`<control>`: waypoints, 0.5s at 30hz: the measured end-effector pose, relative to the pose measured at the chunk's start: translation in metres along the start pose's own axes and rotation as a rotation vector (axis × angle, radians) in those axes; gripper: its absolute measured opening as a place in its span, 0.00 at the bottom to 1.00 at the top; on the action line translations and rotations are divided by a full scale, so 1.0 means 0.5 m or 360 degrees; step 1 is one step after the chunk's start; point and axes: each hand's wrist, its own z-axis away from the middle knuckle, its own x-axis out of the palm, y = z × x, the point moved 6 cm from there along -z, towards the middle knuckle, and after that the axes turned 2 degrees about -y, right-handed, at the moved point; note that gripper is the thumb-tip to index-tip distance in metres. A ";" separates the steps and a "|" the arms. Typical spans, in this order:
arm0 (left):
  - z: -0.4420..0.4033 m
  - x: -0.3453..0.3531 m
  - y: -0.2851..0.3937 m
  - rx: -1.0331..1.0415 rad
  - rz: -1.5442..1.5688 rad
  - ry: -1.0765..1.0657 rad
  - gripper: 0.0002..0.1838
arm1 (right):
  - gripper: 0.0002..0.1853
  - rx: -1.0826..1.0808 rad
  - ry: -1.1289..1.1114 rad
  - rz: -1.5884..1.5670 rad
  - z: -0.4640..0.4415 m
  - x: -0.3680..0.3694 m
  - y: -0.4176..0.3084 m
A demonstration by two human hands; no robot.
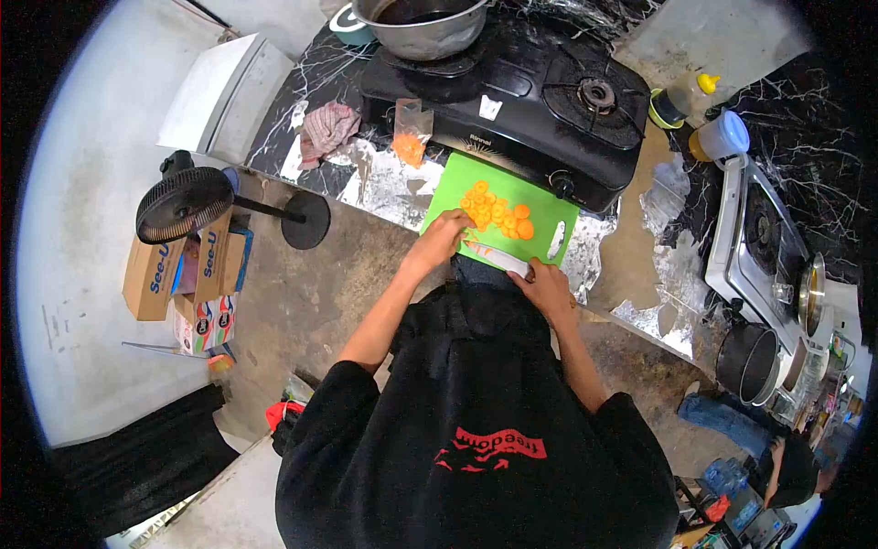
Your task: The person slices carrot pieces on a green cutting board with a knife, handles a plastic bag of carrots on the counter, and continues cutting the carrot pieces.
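A green cutting board [441, 197] lies at the counter's front edge, with a pile of round orange carrot slices [498, 215] on it. My right hand [549, 285] is closed around the handle of a knife [497, 256]. Its pale blade points left along the board's near edge. At the left end of the slices is my left hand [441, 240], fingers bent and drawn together by the blade's tip. Whatever they pinch is too small to make out. A few small carrot bits lie between those fingers and the blade.
Behind the board stands a black gas stove [512, 110] carrying a metal pot [425, 32]. A plastic bag with orange pieces [410, 146] and a crumpled cloth [327, 131] lie left. To the right are a second stove [759, 247] and a dark pot [745, 361]. A fan [187, 203] stands left.
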 end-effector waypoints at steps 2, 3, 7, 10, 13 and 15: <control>-0.001 0.005 -0.002 0.0010 0.0011 0.0008 0.16 | 0.24 0.0050 0.0018 -0.0031 0.002 -0.004 -0.001; 0.000 0.010 -0.003 -0.0031 0.0035 -0.0061 0.15 | 0.24 0.0052 0.0019 -0.0032 0.002 -0.003 0.000; 0.006 0.014 0.002 -0.0045 0.0029 -0.0101 0.14 | 0.24 0.0082 0.0004 -0.0047 -0.004 -0.001 0.003; 0.008 0.016 0.003 -0.0033 0.0026 -0.0124 0.14 | 0.24 0.0072 0.0008 -0.0024 -0.007 -0.007 0.000; 0.011 0.009 0.013 -0.0016 -0.0020 -0.0114 0.14 | 0.24 0.0040 0.0023 0.0004 -0.014 -0.009 -0.001; 0.016 0.012 0.006 0.0021 -0.0019 -0.0034 0.14 | 0.24 0.0009 0.0037 0.0024 -0.018 -0.012 -0.005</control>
